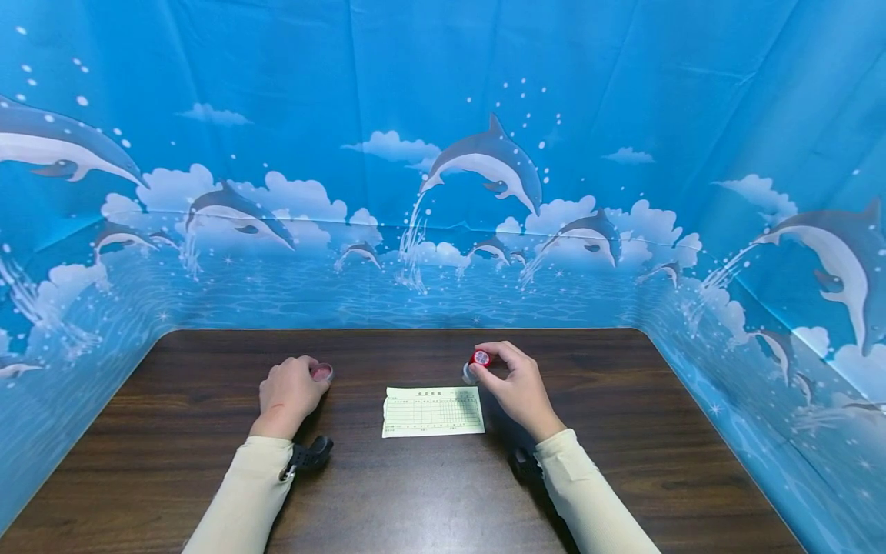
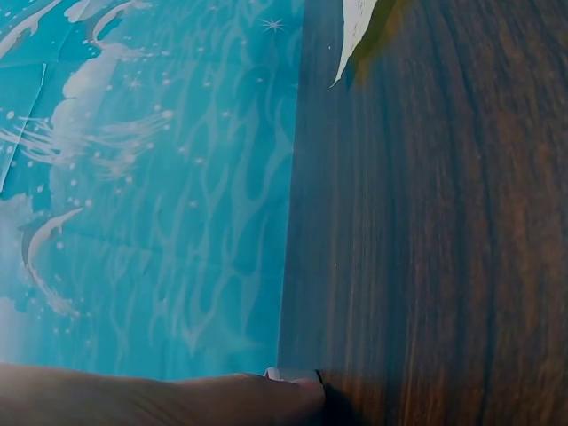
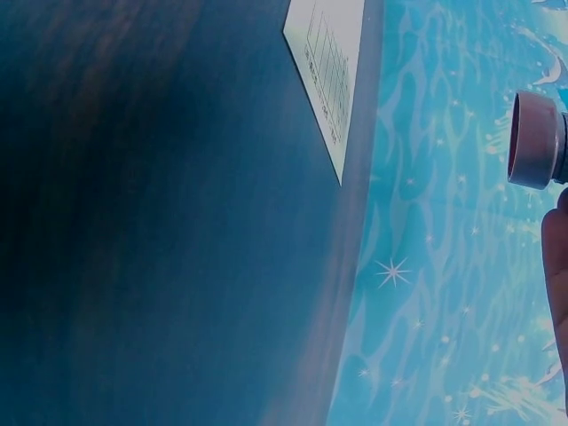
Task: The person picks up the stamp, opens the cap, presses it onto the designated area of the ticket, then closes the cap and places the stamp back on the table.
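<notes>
My right hand (image 1: 517,385) pinches a small round stamp (image 1: 481,358) between thumb and fingers, just beyond the right top corner of the paper. Its red end with a white pattern faces up, and a pale grey end points down to the left. In the right wrist view, the stamp's cylinder (image 3: 534,140) shows at the right edge above a fingertip. On the left, my left hand (image 1: 291,391) holds a small round reddish disc (image 1: 321,372) with a pale rim at its fingertips. Between the hands lies a pale green printed form (image 1: 434,415), flat on the table.
The dark wood-grain table (image 1: 388,492) reaches back to a blue curtain (image 1: 318,92) printed with dolphins, which also closes off both sides. A black strap (image 1: 311,454) is on the left wrist, at the edge of the cream sleeve (image 1: 238,492).
</notes>
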Demonstrator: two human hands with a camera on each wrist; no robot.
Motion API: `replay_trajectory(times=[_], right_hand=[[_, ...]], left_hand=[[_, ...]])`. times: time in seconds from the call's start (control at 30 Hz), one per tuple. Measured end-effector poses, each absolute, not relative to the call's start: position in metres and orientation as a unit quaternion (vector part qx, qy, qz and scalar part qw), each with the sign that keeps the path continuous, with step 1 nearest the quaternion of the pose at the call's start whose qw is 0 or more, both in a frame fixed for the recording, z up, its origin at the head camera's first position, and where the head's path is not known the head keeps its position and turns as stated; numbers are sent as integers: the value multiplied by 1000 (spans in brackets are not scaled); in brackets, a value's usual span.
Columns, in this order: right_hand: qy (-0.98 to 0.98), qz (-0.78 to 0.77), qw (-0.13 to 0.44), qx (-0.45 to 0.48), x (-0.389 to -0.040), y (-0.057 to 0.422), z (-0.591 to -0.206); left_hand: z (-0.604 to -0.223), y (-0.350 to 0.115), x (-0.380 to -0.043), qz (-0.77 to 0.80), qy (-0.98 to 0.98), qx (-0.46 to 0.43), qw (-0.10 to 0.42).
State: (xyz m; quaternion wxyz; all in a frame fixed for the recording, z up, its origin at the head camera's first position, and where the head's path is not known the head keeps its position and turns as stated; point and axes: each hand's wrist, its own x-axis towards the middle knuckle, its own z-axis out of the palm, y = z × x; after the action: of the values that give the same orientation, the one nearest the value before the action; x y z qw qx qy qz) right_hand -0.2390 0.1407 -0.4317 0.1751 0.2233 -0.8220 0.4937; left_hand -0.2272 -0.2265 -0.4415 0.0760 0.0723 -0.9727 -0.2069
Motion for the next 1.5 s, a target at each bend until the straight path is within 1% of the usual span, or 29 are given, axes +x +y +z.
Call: replay_trajectory(times=[0.17,0.3,0.37,0.43,0.5,0.57,0.6,0.67,0.77,0.93,1.5], right_hand=[[-823,495,174,216,-239,141,-431],[-824,494,176,215,-240,142,-432],[-823,494,176,217,-240,142,-431],[-822,494,178,219,-240,143,-431],[-824,492,179,217,-240,144,-430],[-823,493,180,219,-241,145,-431],[-823,493,181,219,-241,145,-431],[-823,492,182,218,-241,145,-432],[-823,490,187,217,-241,145,-432],[-822,488,194,221,-242,144,-432],[-823,494,178,216,-242,145,-433]], left_hand=[[-442,-225,-229,-208,-972,76,76],[-434,-219,-228,-222,-969,80,76],[-425,-210,-226,-231,-968,59,81],[-415,-197,-223,-236,-969,3,76],[-410,-182,-220,-230,-969,-74,52],[-412,-168,-216,-225,-964,-143,8],[-414,-163,-214,-220,-961,-168,-13],[-421,-155,-212,-211,-958,-190,-45],[-428,-151,-209,-208,-958,-185,-71],[-435,-152,-209,-215,-959,-169,-78],[-451,-150,-215,-200,-967,-152,-32]])
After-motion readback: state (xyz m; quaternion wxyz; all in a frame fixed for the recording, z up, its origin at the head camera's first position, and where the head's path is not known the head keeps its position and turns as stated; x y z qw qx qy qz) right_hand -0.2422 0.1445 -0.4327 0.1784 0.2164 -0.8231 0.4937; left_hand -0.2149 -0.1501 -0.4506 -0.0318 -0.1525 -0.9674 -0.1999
